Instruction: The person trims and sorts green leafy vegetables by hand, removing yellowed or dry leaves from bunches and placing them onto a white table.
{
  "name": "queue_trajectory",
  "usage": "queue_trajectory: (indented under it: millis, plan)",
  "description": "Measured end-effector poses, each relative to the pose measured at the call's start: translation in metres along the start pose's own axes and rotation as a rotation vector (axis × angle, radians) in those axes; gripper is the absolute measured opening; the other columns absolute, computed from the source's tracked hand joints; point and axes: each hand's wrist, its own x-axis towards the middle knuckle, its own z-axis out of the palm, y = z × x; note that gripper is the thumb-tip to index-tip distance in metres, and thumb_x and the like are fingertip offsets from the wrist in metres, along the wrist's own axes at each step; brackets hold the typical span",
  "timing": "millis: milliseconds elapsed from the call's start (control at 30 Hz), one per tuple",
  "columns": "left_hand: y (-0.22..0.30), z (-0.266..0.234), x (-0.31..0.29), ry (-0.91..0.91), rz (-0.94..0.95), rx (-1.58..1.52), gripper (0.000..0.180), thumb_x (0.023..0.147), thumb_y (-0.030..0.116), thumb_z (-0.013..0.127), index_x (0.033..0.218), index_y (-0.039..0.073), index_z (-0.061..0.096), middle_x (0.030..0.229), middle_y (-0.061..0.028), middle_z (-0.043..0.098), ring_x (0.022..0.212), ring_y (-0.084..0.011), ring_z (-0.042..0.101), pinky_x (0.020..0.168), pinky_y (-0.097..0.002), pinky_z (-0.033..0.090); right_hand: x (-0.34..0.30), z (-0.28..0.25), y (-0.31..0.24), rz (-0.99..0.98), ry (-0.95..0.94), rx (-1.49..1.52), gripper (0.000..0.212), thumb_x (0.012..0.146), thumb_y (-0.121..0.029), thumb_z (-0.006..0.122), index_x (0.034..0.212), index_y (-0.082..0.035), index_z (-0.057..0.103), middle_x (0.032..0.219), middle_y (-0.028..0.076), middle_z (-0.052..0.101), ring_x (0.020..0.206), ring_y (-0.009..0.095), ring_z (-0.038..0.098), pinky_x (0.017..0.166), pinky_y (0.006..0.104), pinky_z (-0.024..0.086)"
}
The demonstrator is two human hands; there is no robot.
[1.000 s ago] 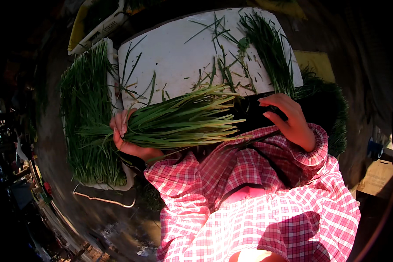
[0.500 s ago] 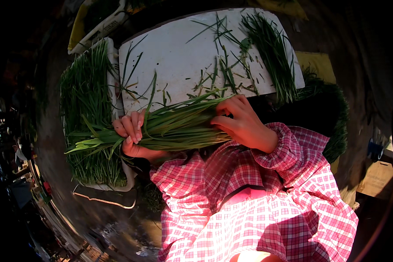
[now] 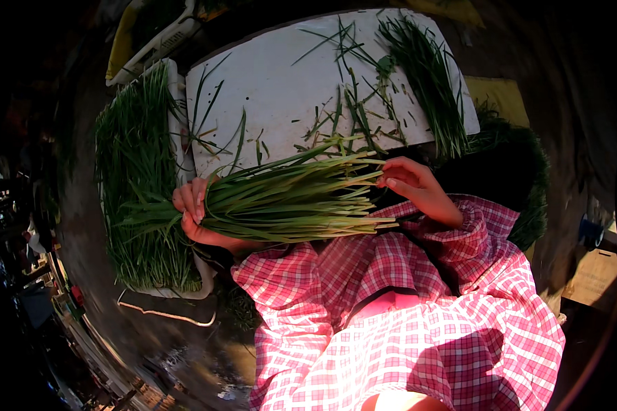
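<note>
A thick bunch of long, flat garlic chives (image 3: 295, 198) lies crosswise in front of my body. My left hand (image 3: 197, 214) is wrapped round its leafy end, and the leaf tips stick out past the hand to the left. At the paler stalk ends on the right, my right hand (image 3: 418, 186) has thumb and fingers pinched together on the tip of a stalk or two. The other stalk ends are spread out loosely and unevenly below that hand.
A white board (image 3: 274, 89) lies ahead, with loose leaves and cut scraps on it. A smaller chive bunch (image 3: 428, 85) rests at its right side. To the left stands a crate (image 3: 206, 277) packed with chives. A cardboard box (image 3: 591, 279) sits far right.
My right hand has moved right, from over the stalks to their ends, uncovering the pale tips. My left hand keeps its hold with little movement.
</note>
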Motion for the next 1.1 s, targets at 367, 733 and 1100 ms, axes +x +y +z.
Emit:
queue_trajectory:
  millis: [367, 733, 1100]
  plan:
    - [-0.006, 0.007, 0.002, -0.02, -0.043, -0.009, 0.012, 0.075, 0.006, 0.044, 0.069, 0.012, 0.034, 0.06, 0.0038, 0.036, 0.065, -0.0089, 0.039, 0.069, -0.0224, 0.034, -0.001, 0.031, -0.007, -0.488, 0.326, -0.205, 0.045, 0.065, -0.009, 0.067, 0.101, -0.001, 0.042, 0.09, 0.005, 0.044, 0.084, 0.013, 0.043, 0.077, 0.0245, 0.035]
    - [-0.019, 0.011, 0.002, -0.06, 0.024, -0.051, 0.016, 0.074, 0.006, 0.045, 0.069, 0.012, 0.031, 0.06, 0.0032, 0.035, 0.062, -0.0082, 0.038, 0.067, -0.0221, 0.035, 0.006, 0.037, -0.008, -0.281, 0.382, -0.479, 0.014, 0.07, -0.01, 0.062, 0.079, 0.0, 0.059, 0.081, 0.005, 0.044, 0.075, 0.013, 0.043, 0.066, 0.0231, 0.036]
    - [-0.009, 0.008, 0.002, -0.093, 0.043, -0.17, 0.021, 0.072, 0.003, 0.049, 0.07, 0.013, 0.031, 0.059, 0.0038, 0.035, 0.058, -0.0081, 0.038, 0.069, -0.0225, 0.035, -0.012, -0.024, 0.0, -0.144, 0.349, -0.175, 0.014, 0.076, -0.01, 0.056, 0.068, 0.001, 0.053, 0.087, 0.007, 0.048, 0.079, 0.013, 0.048, 0.072, 0.0256, 0.038]
